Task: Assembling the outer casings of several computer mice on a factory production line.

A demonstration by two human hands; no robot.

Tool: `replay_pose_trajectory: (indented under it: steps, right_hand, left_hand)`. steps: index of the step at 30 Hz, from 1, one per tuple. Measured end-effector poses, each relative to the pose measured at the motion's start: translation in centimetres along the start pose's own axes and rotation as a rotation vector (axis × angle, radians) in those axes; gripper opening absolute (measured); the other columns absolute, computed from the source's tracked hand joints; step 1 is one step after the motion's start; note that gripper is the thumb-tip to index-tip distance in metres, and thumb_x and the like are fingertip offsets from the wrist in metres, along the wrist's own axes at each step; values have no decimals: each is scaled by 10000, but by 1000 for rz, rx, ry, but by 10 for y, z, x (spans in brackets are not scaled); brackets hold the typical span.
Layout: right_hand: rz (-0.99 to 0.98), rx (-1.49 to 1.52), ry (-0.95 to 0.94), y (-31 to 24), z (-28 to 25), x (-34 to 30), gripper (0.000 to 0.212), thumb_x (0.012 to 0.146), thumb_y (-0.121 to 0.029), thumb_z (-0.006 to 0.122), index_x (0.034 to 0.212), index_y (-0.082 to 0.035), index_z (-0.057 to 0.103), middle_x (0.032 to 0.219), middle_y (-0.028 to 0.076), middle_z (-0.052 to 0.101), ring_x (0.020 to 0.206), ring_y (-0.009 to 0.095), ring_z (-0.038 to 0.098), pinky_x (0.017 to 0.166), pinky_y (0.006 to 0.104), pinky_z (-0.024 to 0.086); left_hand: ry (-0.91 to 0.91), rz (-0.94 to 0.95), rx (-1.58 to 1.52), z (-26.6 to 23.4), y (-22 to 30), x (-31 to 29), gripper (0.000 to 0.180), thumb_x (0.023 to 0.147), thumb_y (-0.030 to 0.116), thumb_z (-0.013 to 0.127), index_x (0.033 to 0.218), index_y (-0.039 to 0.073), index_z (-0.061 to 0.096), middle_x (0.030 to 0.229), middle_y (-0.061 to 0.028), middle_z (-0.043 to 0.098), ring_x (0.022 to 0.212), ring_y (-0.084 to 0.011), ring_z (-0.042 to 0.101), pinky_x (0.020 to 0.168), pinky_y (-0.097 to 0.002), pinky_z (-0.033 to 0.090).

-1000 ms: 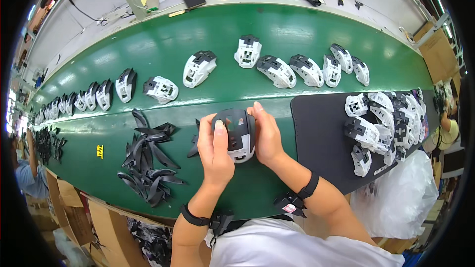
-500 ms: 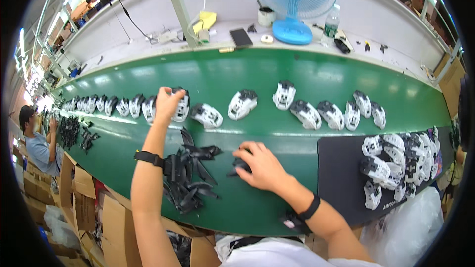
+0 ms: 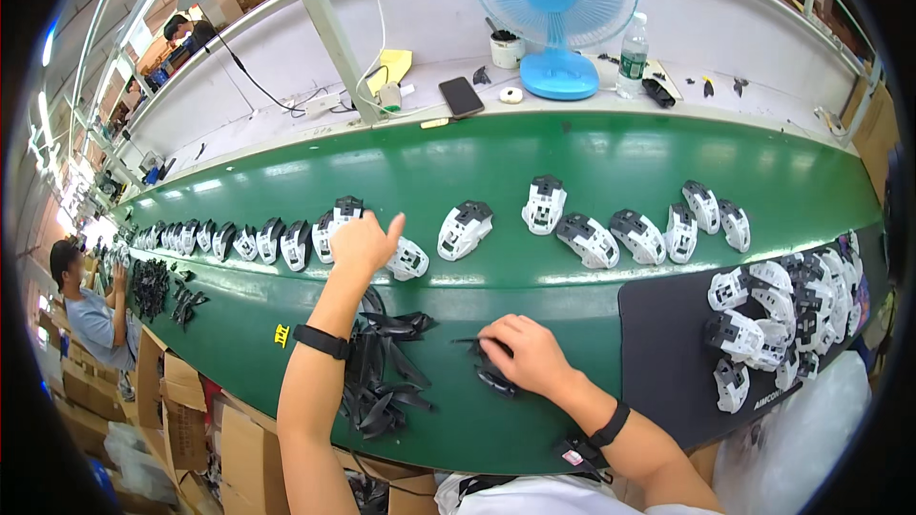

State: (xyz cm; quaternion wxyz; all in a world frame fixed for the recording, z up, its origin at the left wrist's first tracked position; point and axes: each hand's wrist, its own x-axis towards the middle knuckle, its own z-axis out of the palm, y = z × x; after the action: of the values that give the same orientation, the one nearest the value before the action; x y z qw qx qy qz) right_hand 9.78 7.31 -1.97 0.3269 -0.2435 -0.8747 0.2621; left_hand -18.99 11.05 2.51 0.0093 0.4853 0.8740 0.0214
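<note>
My left hand [image 3: 361, 244] is over the row of white-and-black computer mouse shells, its thumb stretched out and its other fingers mostly hidden. Beside it lie one shell [image 3: 406, 259] on the right and another shell [image 3: 348, 207] just behind. Lower on the green work surface, my right hand [image 3: 527, 351] curls its fingers round a black plastic piece [image 3: 494, 377], largely covered by the hand. Between my forearms spreads a heap of curved black plastic pieces [image 3: 386, 372].
More shells stand along the green surface [image 3: 534, 300]. A black mat [image 3: 658, 362] at right carries several piled shells [image 3: 754, 324]. Behind are a blue fan [image 3: 558, 72], a phone [image 3: 462, 97] and a bottle [image 3: 633, 57]. A person [image 3: 91, 305] works at far left.
My left hand has come away from the shell it was touching and moved right, toward the neighbouring one. My right hand stays at the black piece, its fingers more curled. The view has shifted slightly.
</note>
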Motion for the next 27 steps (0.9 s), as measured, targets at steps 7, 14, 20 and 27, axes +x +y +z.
replay_pose_trajectory:
  steps: [7,14,20,27]
  right_hand:
    - [467,358,152,-7,-18,9,116,859,-77,565,967,-35,554,547,76,580,491,140,598,507,267,484]
    - [606,800,-22,-8,-31,10,265,838,-134,632,1063,-17,554,827,47,611,663,103,600,533,236,460]
    - [437,780,94,-1,-40,5,222,817,-174,686,888,13,589,853,34,581,669,65,530,535,220,413]
    - [177,663,308,-12,-74,13,313,930,-164,519,680,22,495,534,-10,381,524,69,359,480,264,304]
  left_hand:
    - [-142,-111,-36,27,1,-7,847,792,707,392,1202,-24,506,981,-255,643,942,-361,633,806,-427,496]
    - [76,7,-469,28,1,-21,830,683,275,705,1378,148,270,1118,-281,527,985,-393,582,892,-428,459]
    - [-38,274,-1549,-17,49,-82,782,663,118,777,1300,-25,348,1080,-129,558,979,-177,566,869,-296,451]
    - [-168,140,-2014,3,114,-148,295,919,160,538,1162,-3,499,986,-40,577,886,-88,535,793,-234,431]
